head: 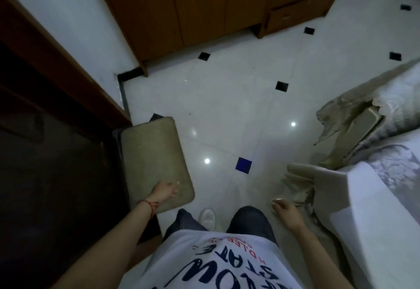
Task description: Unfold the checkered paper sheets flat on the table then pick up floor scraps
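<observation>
The left hand (pixel 164 192) rests with loose fingers on the near corner of a stool (pixel 154 163), probably for balance; it grips nothing. The right hand (pixel 286 214) hangs relaxed and holds nothing, beside draped cloth (pixel 302 181) (a bed or sofa cover, perhaps). Farther out, the floor (pixel 227 97) shows only faint specks, possibly scraps. No checkered sheets are visible. A cabinet (pixel 193 4) stands beyond.
</observation>
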Demonstrator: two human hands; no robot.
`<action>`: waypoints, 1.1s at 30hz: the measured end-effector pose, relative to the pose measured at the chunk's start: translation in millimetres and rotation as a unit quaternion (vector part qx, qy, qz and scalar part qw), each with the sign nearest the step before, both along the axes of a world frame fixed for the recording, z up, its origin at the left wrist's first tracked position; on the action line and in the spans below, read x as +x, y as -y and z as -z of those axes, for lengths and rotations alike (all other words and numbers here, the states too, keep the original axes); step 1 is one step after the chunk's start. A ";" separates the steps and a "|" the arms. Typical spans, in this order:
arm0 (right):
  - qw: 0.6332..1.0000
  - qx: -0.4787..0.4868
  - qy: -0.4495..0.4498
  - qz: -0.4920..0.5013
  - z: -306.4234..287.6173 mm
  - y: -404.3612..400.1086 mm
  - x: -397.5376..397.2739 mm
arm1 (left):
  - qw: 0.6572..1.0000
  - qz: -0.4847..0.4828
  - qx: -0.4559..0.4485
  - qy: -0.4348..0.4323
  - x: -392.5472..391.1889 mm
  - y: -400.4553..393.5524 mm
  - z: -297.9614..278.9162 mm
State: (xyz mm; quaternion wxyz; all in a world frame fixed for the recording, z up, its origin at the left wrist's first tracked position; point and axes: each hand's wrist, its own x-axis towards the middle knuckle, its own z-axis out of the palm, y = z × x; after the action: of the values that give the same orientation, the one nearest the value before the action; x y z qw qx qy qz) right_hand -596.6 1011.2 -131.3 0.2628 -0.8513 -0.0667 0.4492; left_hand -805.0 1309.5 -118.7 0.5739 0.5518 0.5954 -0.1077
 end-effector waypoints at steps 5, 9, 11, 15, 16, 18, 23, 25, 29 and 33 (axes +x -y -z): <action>0.994 0.016 -0.029 0.109 10.7 -28.8 25.3 | 0.995 0.094 0.016 0.022 97.3 -58.6 -1.0; 0.985 0.025 -0.032 0.170 21.1 -59.8 72.4 | 0.985 0.172 0.013 0.000 163.1 -84.1 20.5; 0.980 0.028 -0.018 0.195 24.8 -73.8 102.7 | 0.981 0.192 0.006 -0.009 191.9 -97.8 28.8; 0.972 0.033 -0.008 0.231 18.4 -98.2 159.1 | 0.970 0.239 0.014 -0.037 247.1 -124.7 28.6; 0.971 0.036 -0.004 0.237 15.7 -104.1 171.0 | 0.969 0.243 0.015 -0.037 261.9 -132.5 27.3; 0.968 0.028 -0.001 0.248 8.6 -113.7 190.8 | 0.961 0.272 0.024 -0.045 293.1 -146.3 21.0; 0.950 0.039 -0.004 0.311 -4.9 -120.9 207.2 | 0.923 0.379 0.028 -0.057 368.7 -156.2 14.0; 0.931 0.057 -0.009 0.361 -8.8 -119.2 206.6 | 0.901 0.429 0.021 -0.056 406.3 -151.0 11.5; 0.883 0.056 0.003 0.466 -12.6 -115.8 197.1 | 0.838 0.544 0.014 -0.028 489.8 -125.2 2.3; 0.812 0.043 0.027 0.581 -17.2 -123.6 184.6 | 0.754 0.657 0.009 0.006 571.1 -89.7 -9.7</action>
State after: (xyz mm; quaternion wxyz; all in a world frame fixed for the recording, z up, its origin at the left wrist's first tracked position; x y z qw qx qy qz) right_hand -412.0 1134.7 -114.1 0.5096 -0.7307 0.4142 0.1866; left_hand -233.9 1399.2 -109.0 0.3604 0.8127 0.0837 -0.4502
